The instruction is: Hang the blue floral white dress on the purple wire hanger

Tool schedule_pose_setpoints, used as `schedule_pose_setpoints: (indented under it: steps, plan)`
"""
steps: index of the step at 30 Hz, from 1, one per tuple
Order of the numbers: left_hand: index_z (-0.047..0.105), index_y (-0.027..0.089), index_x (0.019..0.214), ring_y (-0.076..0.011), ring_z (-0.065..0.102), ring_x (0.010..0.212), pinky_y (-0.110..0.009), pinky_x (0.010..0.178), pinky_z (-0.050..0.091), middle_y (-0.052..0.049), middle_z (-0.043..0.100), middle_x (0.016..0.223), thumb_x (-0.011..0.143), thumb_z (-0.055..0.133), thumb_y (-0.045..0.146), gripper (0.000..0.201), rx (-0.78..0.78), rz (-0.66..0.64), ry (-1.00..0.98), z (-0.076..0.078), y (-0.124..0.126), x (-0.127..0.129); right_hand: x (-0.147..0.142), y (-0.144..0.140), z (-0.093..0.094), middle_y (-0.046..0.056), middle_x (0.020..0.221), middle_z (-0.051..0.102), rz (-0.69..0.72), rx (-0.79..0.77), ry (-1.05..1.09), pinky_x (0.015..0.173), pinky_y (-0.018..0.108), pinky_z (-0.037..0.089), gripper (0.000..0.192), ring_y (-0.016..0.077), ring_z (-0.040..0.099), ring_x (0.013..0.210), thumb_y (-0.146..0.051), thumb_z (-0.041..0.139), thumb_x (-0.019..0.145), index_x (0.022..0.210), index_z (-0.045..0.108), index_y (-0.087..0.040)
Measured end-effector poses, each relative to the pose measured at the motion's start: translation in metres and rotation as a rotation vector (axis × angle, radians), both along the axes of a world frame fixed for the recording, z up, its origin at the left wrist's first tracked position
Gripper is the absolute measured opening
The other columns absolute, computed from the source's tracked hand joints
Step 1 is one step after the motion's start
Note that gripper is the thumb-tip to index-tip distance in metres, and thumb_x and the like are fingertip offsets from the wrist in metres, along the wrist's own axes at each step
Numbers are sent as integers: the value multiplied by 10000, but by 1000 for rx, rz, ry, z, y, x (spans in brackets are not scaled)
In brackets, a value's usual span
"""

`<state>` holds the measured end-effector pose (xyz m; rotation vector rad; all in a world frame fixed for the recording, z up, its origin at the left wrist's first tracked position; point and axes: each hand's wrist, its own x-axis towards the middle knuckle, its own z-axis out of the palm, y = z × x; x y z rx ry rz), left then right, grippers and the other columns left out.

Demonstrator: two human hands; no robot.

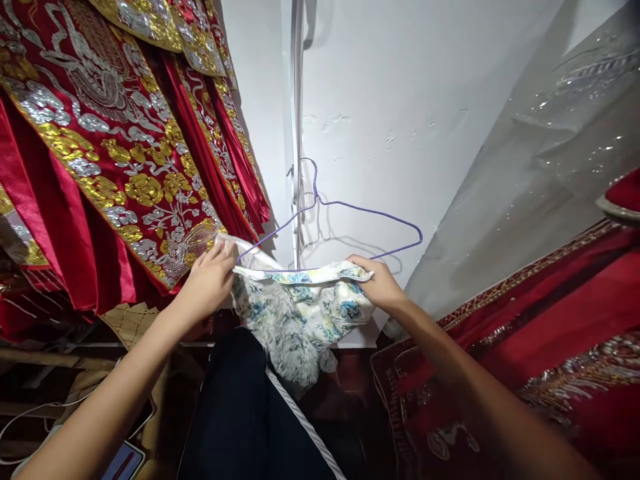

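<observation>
From where I stand, the left hand (213, 277) pinches one end of a floral garment (305, 310) by its top band and the right hand (381, 285) grips the other, the two well apart. The garment is at the bottom of the purple hanger (370, 209), its band along the lower bar. It looks light, soft and floppy, so the ruffled part probably sags whatever one does; the band's two ends seem the surest hold. The left hand bends over the edge, knuckles upward; the right comes in sideways, fingers over the cloth, both forearms reaching forward. Behind the hanger stand a metal upright (296, 120) and a white wall (400, 80); left of it, a red embroidered costume (145, 187); right of it, a translucent sheet (540, 153) and red fabric (595, 287).
</observation>
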<state>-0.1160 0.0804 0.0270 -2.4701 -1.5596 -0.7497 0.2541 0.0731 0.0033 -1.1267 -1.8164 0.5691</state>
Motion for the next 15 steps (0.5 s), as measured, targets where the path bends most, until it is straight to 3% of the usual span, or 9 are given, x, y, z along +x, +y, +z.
schedule_pose_setpoints:
  steps: [2, 4, 7, 9, 12, 13, 15]
  plan:
    - [631, 190, 910, -355, 280, 1478, -590, 1153, 276, -101, 404, 1564, 899, 455, 245, 184, 55, -138, -58, 24, 2, 12, -8, -2, -1, 20, 824, 706, 61, -28, 32, 675, 270, 455, 161, 211, 641, 797, -206, 626, 741, 879, 707, -186]
    - [629, 184, 960, -326, 367, 1435, -535, 1139, 333, -104, 414, 1557, 904, 425, 221, 214, 72, -261, -112, 42, 4, 27, -19, -7, -3, 26, 863, 715, 161, -62, 77, 704, 274, 471, 229, 218, 652, 830, -198, 672, 702, 925, 718, -182]
    - [625, 181, 1089, -278, 585, 1213, -462, 1031, 451, -116, 618, 1343, 841, 401, 103, 343, 104, -268, -184, 53, 13, 45, -29, -16, -1, 30, 896, 721, 211, -62, 97, 729, 281, 488, 421, 211, 659, 827, -196, 718, 672, 1093, 714, -183]
    - [614, 186, 1167, -253, 641, 1083, -418, 963, 488, -95, 694, 1174, 779, 387, 41, 473, 115, -240, -203, 53, 21, 50, -23, -21, 5, 16, 834, 714, 98, -20, 73, 695, 281, 494, 621, 189, 649, 744, -179, 692, 706, 1322, 619, -203]
    - [626, 192, 1169, -246, 640, 1064, -382, 943, 485, -85, 699, 1140, 745, 384, 26, 516, 103, -260, -183, 53, 28, 45, 8, -19, 21, 28, 800, 720, -227, 88, 110, 619, 297, 502, 854, 190, 629, 654, -182, 679, 733, 1531, 378, -194]
    - [635, 192, 1146, -246, 639, 1060, -373, 935, 484, -84, 698, 1139, 750, 388, 33, 493, 91, -272, -172, 55, 27, 42, 21, -15, 28, 57, 849, 736, -321, 116, 124, 632, 313, 515, 851, 208, 647, 688, -205, 703, 723, 1518, 403, -169]
    - [648, 192, 1089, -245, 643, 1024, -356, 896, 489, -80, 703, 1102, 772, 401, 55, 424, 62, -289, -162, 59, 24, 36, 47, -2, 43, 119, 961, 752, -384, 90, 109, 721, 350, 539, 703, 264, 685, 829, -280, 763, 687, 1353, 607, -116]
